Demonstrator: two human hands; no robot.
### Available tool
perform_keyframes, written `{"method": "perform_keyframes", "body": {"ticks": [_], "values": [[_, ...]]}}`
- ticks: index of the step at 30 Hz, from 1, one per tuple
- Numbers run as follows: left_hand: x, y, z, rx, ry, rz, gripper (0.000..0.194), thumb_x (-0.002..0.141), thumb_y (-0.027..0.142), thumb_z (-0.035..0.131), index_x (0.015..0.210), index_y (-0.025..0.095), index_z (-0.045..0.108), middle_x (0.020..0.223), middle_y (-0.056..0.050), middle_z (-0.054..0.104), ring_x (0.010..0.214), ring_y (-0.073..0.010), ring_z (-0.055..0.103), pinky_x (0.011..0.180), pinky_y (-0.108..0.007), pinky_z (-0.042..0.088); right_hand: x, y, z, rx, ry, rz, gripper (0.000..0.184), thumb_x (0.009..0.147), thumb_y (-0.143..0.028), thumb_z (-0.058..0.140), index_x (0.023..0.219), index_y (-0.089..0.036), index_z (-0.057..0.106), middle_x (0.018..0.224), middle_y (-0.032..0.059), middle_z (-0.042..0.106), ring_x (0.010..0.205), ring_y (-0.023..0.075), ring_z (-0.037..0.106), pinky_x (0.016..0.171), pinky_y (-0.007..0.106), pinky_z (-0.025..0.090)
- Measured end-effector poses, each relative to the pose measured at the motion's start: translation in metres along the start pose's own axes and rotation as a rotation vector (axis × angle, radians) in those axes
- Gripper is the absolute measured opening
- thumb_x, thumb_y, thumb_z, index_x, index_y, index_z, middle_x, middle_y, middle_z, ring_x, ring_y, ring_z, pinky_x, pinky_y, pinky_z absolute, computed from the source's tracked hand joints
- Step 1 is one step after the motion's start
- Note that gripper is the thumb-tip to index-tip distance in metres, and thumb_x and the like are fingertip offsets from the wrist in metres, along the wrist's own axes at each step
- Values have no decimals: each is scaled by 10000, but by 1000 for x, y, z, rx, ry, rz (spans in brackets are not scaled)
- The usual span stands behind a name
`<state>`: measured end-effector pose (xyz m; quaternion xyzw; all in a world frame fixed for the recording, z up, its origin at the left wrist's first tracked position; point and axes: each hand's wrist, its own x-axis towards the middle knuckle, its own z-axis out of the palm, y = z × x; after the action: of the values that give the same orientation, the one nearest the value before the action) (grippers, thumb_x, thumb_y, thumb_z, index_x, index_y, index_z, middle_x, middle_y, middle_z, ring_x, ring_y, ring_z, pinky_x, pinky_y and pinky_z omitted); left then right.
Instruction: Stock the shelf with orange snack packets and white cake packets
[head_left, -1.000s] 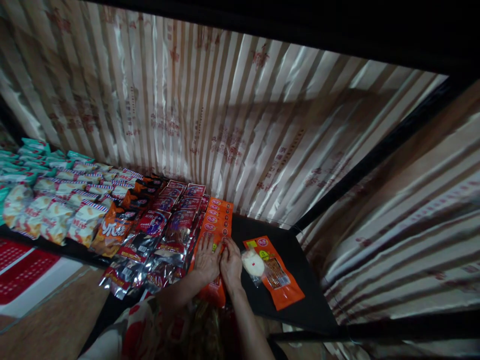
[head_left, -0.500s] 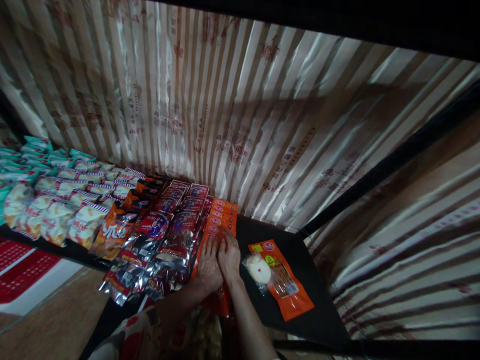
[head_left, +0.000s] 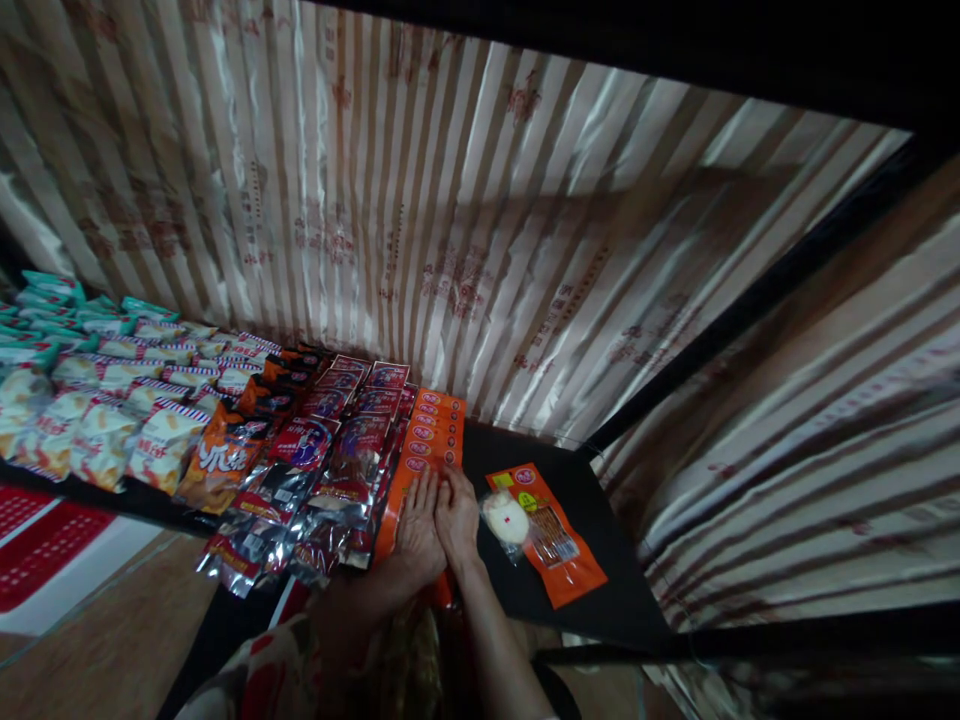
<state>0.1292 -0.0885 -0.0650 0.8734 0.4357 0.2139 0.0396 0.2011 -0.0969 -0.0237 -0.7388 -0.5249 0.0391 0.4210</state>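
Several orange snack packets (head_left: pixel 427 432) lie overlapped in a row on the black shelf. My left hand (head_left: pixel 421 525) rests flat on the front packet, fingers stretched out and pointing away from me. Close against it, my right hand (head_left: pixel 457 512) presses on the same packet near its right edge, fingers slightly bent. Both hands cover much of the front packet. To their left are dark red snack packets (head_left: pixel 352 460) with shiny silvery ends. On the right lies a single orange packet (head_left: pixel 551 540), and a clear wrapper with a round white item (head_left: pixel 508 520) overlaps its left side.
Farther left stand orange-and-black bags (head_left: pixel 225 455), cream bags with striped tops (head_left: pixel 161 450) and green bags (head_left: pixel 49 290) in rows. A striped sheet (head_left: pixel 465 200) hangs behind the shelf (head_left: pixel 600 600). A black bar (head_left: pixel 720 320) slants at the right; a red-and-white crate (head_left: pixel 60 560) sits lower left.
Both hands have slid slightly toward me along the orange packets and stay side by side. The camera view swung a little and came back. The lone orange packet has not moved on the shelf.
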Motion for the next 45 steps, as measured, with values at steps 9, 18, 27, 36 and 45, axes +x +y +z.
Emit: {"method": "perform_keyframes", "body": {"ticks": [9, 18, 27, 36, 45], "values": [[-26, 24, -7, 22, -28, 115, 541, 815, 286, 393, 1317, 86, 404, 1362, -137, 444, 1288, -259, 345, 1081, -417, 217, -32, 13, -21, 9, 10, 69, 373, 807, -185, 357, 1001, -85, 660, 1079, 151, 642, 1028, 194, 576, 952, 335, 423], [-40, 27, -4, 40, -4, 103, 503, 839, 266, 363, 1298, 71, 431, 1339, -137, 473, 1275, -236, 370, 1075, -379, 239, -47, 14, -23, -17, -32, 63, 378, 815, -199, 364, 1012, -93, 668, 1080, 147, 648, 1048, 200, 574, 948, 341, 429], [-19, 3, -27, 12, 34, 74, 521, 793, 244, 418, 1304, 145, 448, 1375, -129, 431, 1314, -279, 306, 1068, -462, 241, -14, 5, -22, -46, -32, -37, 410, 833, -182, 329, 1091, -99, 637, 1132, 129, 633, 1113, 199, 536, 986, 356, 402], [-9, -13, -6, 14, 39, 74, 511, 791, 349, 441, 1278, 202, 494, 1331, -98, 490, 1232, -295, 408, 1075, -492, 221, 46, -19, 22, -213, -294, -131, 406, 867, -210, 351, 1207, -169, 569, 1312, 78, 515, 1316, 223, 314, 1066, 430, 270], [-6, -17, 20, 125, 76, 45, 508, 783, 284, 444, 1283, 210, 486, 1200, -110, 586, 1132, -298, 498, 1002, -505, 312, 77, -4, 71, -309, -333, -98, 415, 863, -260, 407, 1261, -205, 512, 1408, 77, 396, 1364, 266, 186, 1055, 477, 207]]}}
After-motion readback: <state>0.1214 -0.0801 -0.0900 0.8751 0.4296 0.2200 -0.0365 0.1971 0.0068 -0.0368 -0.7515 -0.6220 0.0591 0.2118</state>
